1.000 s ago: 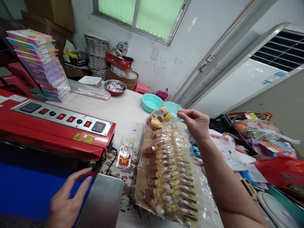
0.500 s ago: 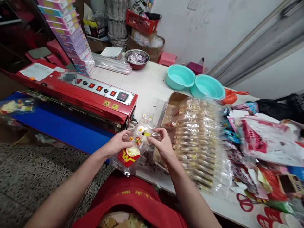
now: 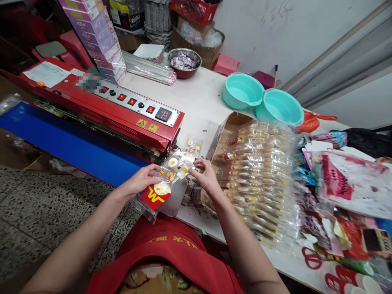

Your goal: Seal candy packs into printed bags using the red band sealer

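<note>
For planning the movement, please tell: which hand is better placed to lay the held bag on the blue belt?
Probably the left hand: it holds the bag on the side nearest the blue belt, while the right hand grips the far end, closer to the cardboard box.

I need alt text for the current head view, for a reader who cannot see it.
A person's left hand and right hand hold a clear plastic bag of small food-shaped pieces, near a red machine with a blue belt. To the right, rows of filled bags lie in a cardboard box; beyond it stand two turquoise basins.
</note>
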Demonstrator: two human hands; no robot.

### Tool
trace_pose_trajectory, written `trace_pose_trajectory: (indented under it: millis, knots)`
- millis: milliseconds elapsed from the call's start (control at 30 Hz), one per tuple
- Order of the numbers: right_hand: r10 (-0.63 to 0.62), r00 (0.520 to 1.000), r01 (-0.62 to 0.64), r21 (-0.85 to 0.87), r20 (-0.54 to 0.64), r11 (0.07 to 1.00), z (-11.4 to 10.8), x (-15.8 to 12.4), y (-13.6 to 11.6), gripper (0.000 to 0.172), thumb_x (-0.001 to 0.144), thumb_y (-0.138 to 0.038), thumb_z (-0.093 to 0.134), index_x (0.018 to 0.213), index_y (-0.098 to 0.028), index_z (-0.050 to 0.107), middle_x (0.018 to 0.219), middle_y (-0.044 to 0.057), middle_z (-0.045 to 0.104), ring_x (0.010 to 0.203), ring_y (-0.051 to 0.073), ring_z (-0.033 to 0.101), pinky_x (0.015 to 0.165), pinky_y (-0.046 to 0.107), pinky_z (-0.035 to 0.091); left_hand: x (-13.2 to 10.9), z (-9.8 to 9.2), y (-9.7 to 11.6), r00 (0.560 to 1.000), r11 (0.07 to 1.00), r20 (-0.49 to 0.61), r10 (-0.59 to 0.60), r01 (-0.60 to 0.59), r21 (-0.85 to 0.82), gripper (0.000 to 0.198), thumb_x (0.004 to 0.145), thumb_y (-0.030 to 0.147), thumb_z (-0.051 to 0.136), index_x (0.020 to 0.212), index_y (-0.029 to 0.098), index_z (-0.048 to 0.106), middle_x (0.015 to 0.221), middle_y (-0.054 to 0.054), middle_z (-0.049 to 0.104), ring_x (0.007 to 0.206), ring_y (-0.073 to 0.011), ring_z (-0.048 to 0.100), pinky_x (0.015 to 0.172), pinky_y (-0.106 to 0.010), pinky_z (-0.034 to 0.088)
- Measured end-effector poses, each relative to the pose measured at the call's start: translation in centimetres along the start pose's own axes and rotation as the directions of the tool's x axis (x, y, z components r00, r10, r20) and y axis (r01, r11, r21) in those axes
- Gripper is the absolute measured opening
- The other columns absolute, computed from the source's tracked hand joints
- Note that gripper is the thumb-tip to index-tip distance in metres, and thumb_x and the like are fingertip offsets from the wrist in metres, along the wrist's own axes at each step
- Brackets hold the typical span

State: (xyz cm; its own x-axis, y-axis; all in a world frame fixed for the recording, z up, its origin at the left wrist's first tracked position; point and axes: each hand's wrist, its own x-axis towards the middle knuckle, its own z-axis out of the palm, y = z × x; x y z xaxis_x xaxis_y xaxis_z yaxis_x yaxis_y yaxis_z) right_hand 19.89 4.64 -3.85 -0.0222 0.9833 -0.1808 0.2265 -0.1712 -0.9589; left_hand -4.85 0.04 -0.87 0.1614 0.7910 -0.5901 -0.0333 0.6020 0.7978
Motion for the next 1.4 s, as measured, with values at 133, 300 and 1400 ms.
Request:
trace_pose_trajectory:
  millis: [133,300,1400]
  knots:
    - [0.046,0.974,-0.082,0.154,0.223,0.985,0.3,-0.4,-1.7,0.036,0.064,-0.046,0.08,0.084,-0.021,0.065,0.114,0.005,0.06,0.09,0.02,0.061,0.075,0.03,0.051,-0.5,-0.9,0.2,0.997,1.0,0.074,-0.016,0.018,-0.022,0.048,0.063,0.027,0.08,0.108,0.019,0.065,0.088,-0.006,0.071,0.076,-0.0192,0.068,0.066,-0.027,0.053]
    - [0.062,0.957,-0.121,0.196,0.285,0.973,0.9,-0.7,-1.9,0.038,0.06,-0.047,0.085,0.074,-0.02,0.063,0.106,0.004,0.067,0.089,0.021,0.064,0.071,0.029,0.051,-0.6,-1.4,0.0,0.994,0.999,0.11,-0.026,0.03,-0.029,0.05,0.062,0.026,0.081,0.109,0.018,0.066,0.092,-0.009,0.071,0.083,-0.0227,0.069,0.071,-0.03,0.055]
    - [0.044,0.967,-0.09,0.176,0.251,0.98,4.7,-1.1,-3.1,0.031,0.054,-0.046,0.088,0.065,-0.02,0.074,0.079,0.006,0.074,0.079,0.024,0.068,0.075,0.034,0.053,1.5,-0.3,0.5,0.96,0.936,-0.279,0.012,-0.109,-0.335,0.047,0.044,0.041,0.089,0.075,0.011,0.07,0.072,-0.007,0.072,0.061,-0.0157,0.064,0.055,-0.024,0.049]
